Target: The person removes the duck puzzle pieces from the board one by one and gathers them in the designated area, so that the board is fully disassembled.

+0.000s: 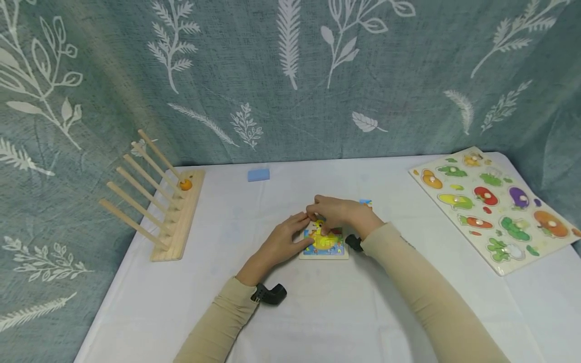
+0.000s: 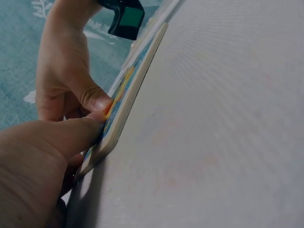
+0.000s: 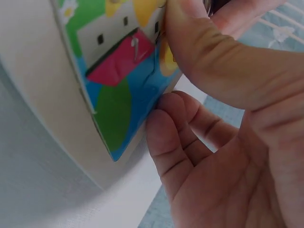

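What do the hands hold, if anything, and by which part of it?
The left hand holds the small puzzle by its left edge, thumb on top; the right hand touches its face with the thumb, its grip unclear.

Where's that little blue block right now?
In the head view, the blue block lies near the white table's back edge, left of centre, to the right of the wooden peg stand.

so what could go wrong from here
The puzzle might slide on the white cloth if pressed unevenly. With the left hand and right hand working so close together on it, one could nudge a piece out of place. The right hand might also knock the small, partly hidden colourful thing beside its wrist.
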The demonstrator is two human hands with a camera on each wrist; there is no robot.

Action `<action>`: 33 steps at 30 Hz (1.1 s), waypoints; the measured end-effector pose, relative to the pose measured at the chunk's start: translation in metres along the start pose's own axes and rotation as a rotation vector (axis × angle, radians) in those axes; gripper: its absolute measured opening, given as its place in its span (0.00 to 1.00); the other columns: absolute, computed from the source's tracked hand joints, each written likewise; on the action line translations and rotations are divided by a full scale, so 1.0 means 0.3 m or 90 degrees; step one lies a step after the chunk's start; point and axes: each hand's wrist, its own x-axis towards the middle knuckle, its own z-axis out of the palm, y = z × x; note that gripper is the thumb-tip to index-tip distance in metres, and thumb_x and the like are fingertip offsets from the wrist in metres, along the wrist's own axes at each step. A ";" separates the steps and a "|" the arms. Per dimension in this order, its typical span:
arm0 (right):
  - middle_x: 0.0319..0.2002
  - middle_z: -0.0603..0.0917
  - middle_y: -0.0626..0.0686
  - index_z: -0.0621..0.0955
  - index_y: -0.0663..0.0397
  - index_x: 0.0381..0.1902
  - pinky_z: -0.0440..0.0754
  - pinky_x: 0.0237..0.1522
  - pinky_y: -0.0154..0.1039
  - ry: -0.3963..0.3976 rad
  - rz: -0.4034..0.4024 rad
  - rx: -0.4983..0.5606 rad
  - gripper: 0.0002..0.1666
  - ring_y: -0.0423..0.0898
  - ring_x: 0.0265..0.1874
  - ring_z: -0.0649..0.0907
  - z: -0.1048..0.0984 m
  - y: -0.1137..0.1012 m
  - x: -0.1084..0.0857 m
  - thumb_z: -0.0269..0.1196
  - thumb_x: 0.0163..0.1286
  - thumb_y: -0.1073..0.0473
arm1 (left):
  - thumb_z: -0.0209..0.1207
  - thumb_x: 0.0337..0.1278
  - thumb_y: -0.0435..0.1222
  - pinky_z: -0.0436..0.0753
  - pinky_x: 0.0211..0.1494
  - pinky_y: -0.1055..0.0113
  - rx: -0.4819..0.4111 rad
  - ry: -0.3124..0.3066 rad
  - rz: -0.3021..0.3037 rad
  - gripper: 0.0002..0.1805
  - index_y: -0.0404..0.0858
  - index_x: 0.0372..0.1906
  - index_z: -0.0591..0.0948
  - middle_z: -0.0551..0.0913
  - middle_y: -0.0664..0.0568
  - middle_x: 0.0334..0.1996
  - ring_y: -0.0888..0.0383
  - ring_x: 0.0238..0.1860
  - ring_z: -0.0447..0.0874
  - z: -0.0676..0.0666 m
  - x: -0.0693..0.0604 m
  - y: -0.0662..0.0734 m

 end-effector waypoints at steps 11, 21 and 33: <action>0.40 0.70 0.49 0.72 0.45 0.36 0.74 0.40 0.38 0.010 -0.011 0.001 0.17 0.45 0.37 0.72 0.002 0.008 -0.008 0.70 0.57 0.55 | 0.63 0.58 0.43 0.64 0.72 0.50 0.005 0.003 0.011 0.33 0.32 0.65 0.70 0.66 0.41 0.68 0.44 0.69 0.62 0.003 0.002 -0.001; 0.39 0.72 0.48 0.75 0.47 0.40 0.74 0.43 0.37 0.067 -0.031 0.061 0.16 0.44 0.37 0.72 0.035 0.038 -0.022 0.69 0.58 0.53 | 0.63 0.58 0.42 0.65 0.71 0.50 0.001 0.002 0.006 0.33 0.31 0.65 0.69 0.66 0.41 0.68 0.43 0.69 0.63 0.000 -0.004 0.001; 0.51 0.73 0.48 0.78 0.46 0.52 0.75 0.60 0.43 0.093 -0.056 0.049 0.22 0.46 0.53 0.75 0.056 0.036 -0.056 0.69 0.59 0.55 | 0.63 0.58 0.43 0.64 0.72 0.51 0.004 0.009 0.007 0.33 0.31 0.65 0.69 0.67 0.41 0.68 0.43 0.69 0.63 -0.001 -0.005 0.003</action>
